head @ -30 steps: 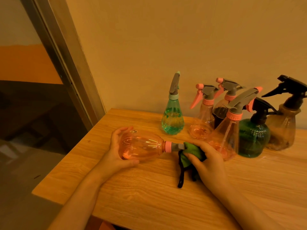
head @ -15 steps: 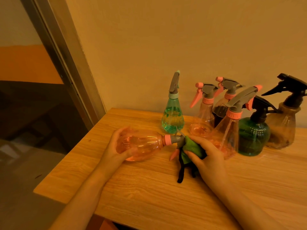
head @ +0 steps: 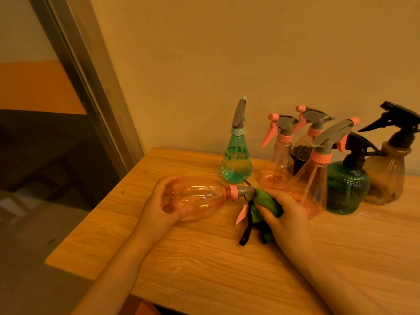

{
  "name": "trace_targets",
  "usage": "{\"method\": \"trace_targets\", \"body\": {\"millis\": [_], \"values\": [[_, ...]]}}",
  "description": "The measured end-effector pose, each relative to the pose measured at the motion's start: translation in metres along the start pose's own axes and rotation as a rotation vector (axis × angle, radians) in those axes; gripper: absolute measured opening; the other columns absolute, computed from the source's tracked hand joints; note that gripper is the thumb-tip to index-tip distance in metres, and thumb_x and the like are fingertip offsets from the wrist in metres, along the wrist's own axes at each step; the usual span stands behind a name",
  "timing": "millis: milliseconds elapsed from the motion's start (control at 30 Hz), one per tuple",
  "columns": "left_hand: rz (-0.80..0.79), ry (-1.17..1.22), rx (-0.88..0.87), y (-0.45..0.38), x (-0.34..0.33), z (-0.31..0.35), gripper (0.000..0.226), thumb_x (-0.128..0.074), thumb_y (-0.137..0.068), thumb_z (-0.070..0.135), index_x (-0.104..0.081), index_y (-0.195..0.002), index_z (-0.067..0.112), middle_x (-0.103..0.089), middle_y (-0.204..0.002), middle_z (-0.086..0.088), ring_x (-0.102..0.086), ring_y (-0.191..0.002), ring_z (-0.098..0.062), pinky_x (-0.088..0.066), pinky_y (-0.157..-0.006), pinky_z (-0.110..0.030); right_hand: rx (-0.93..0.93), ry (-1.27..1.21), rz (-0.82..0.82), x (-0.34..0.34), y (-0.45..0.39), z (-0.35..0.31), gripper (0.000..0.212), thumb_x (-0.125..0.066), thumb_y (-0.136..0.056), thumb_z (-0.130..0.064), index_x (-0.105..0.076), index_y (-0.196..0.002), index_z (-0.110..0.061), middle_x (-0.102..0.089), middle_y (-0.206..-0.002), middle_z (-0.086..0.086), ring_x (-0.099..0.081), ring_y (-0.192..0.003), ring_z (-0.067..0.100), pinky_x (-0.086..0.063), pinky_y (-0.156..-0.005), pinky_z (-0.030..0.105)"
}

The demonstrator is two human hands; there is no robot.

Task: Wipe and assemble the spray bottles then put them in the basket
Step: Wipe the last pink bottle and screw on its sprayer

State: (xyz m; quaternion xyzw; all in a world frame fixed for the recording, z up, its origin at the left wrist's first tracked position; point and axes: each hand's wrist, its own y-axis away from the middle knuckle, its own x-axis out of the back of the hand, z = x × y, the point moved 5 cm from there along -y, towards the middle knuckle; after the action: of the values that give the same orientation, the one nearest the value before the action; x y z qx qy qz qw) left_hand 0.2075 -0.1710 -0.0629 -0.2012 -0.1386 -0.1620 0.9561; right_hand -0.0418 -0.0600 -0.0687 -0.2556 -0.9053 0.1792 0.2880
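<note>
Pink spray bottle [head: 200, 197] lying sideways, neck pointing right; left hand [head: 159, 208] grip cups base, right hand [head: 286, 214] grip pinches green cloth [head: 266, 204] over trigger head.

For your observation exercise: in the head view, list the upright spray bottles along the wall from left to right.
Green bottle → pink bottle → front pink bottle → dark green bottle → brown bottle. The dark bottle tucked behind the pink ones is left out.

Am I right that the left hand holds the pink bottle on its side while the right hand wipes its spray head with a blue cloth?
Not quite: the head view shows the cloth is green, not blue. The left hand does hold the pink bottle on its side while the right hand wipes its spray head.
</note>
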Motion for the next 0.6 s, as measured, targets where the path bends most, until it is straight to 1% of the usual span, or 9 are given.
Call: {"method": "trace_targets", "body": {"millis": [133,167,233,300,367,433,500,533,600], "values": [[0.020,-0.050,0.048,-0.0028,0.0004,-0.0051,0.059,-0.070,-0.061,0.058,-0.043,-0.114,0.060,-0.047,-0.125,0.020,-0.049,-0.110,0.005,-0.048,-0.074,-0.011,0.011,0.005,-0.043,-0.0029,0.0009,-0.0038,0.053,-0.073,-0.078,-0.005,-0.055,-0.101,-0.050,-0.060,-0.092,-0.027,-0.055,-0.093,-0.013,-0.040,-0.075,0.003],[0.039,-0.071,0.047,-0.0032,0.0012,-0.0054,0.060,-0.066,-0.061,0.062,-0.043,-0.116,0.058,-0.046,-0.125,0.018,-0.048,-0.112,0.005,-0.046,-0.077,-0.012,0.018,0.002,-0.042,-0.0028,0.0012,-0.0044,0.056,-0.073,-0.077,-0.005,-0.054,-0.101,-0.052,-0.060,-0.091,-0.028,-0.055,-0.093,-0.013,-0.040,-0.075,0.003],[0.063,-0.096,0.024,-0.0027,0.0025,-0.0037,0.066,-0.063,-0.061,0.067,-0.041,-0.121,0.053,-0.043,-0.127,0.020,-0.043,-0.114,0.010,-0.042,-0.082,-0.007,0.027,-0.004,-0.050,-0.0034,0.0022,-0.0053,0.057,-0.073,-0.077,-0.005,-0.054,-0.101,-0.053,-0.060,-0.092,-0.029,-0.056,-0.094,-0.012,-0.041,-0.076,0.005],[0.055,-0.065,0.017,-0.0019,0.0020,-0.0013,0.069,-0.063,-0.062,0.070,-0.039,-0.123,0.050,-0.041,-0.128,0.023,-0.042,-0.115,0.013,-0.042,-0.081,-0.003,0.038,0.013,-0.073,-0.0044,0.0028,-0.0055,0.057,-0.074,-0.077,-0.006,-0.055,-0.102,-0.054,-0.062,-0.094,-0.028,-0.057,-0.095,-0.008,-0.044,-0.077,0.010],[0.033,-0.054,0.036,-0.0022,0.0002,-0.0005,0.075,-0.068,-0.058,0.073,-0.039,-0.123,0.050,-0.040,-0.128,0.024,-0.044,-0.114,0.010,-0.045,-0.077,-0.007,0.041,0.035,-0.104,-0.0055,0.0026,-0.0055,0.055,-0.074,-0.078,-0.008,-0.055,-0.101,-0.055,-0.063,-0.093,-0.027,-0.057,-0.095,-0.005,-0.046,-0.077,0.016],[0.029,-0.062,0.052,-0.0026,-0.0010,-0.0012,0.078,-0.080,-0.056,0.052,-0.039,-0.122,0.049,-0.039,-0.127,0.025,-0.044,-0.112,0.007,-0.046,-0.074,-0.008,0.055,0.032,-0.123,-0.0062,0.0022,-0.0060,0.050,-0.072,-0.080,-0.011,-0.056,-0.101,-0.053,-0.063,-0.095,-0.024,-0.057,-0.096,-0.004,-0.046,-0.078,0.017],[0.039,-0.045,0.053,-0.0035,0.0000,-0.0033,0.081,-0.082,-0.054,0.031,-0.042,-0.123,0.045,-0.042,-0.127,0.022,-0.047,-0.111,0.003,-0.048,-0.073,-0.011,0.093,0.012,-0.108,-0.0056,0.0025,-0.0082,0.039,-0.069,-0.083,-0.013,-0.061,-0.106,-0.044,-0.058,-0.107,-0.024,-0.053,-0.104,-0.005,-0.043,-0.084,0.013],[0.040,-0.026,0.053,-0.0041,0.0012,-0.0048,0.081,-0.082,-0.054,0.027,-0.043,-0.124,0.042,-0.043,-0.127,0.019,-0.049,-0.110,0.003,-0.050,-0.073,-0.012,0.102,0.010,-0.083,-0.0043,0.0026,-0.0089,0.033,-0.067,-0.085,-0.014,-0.063,-0.108,-0.038,-0.051,-0.113,-0.025,-0.048,-0.108,-0.007,-0.040,-0.087,0.008],[0.031,0.005,0.047,-0.0046,0.0038,-0.0062,0.082,-0.082,-0.054,0.021,-0.046,-0.127,0.033,-0.046,-0.128,0.014,-0.051,-0.107,0.009,-0.050,-0.074,-0.010,0.104,0.015,0.000,0.0005,0.0017,-0.0087,0.030,-0.066,-0.085,-0.014,-0.064,-0.109,-0.032,-0.043,-0.111,-0.021,-0.043,-0.108,-0.007,-0.035,-0.086,0.004]]}}
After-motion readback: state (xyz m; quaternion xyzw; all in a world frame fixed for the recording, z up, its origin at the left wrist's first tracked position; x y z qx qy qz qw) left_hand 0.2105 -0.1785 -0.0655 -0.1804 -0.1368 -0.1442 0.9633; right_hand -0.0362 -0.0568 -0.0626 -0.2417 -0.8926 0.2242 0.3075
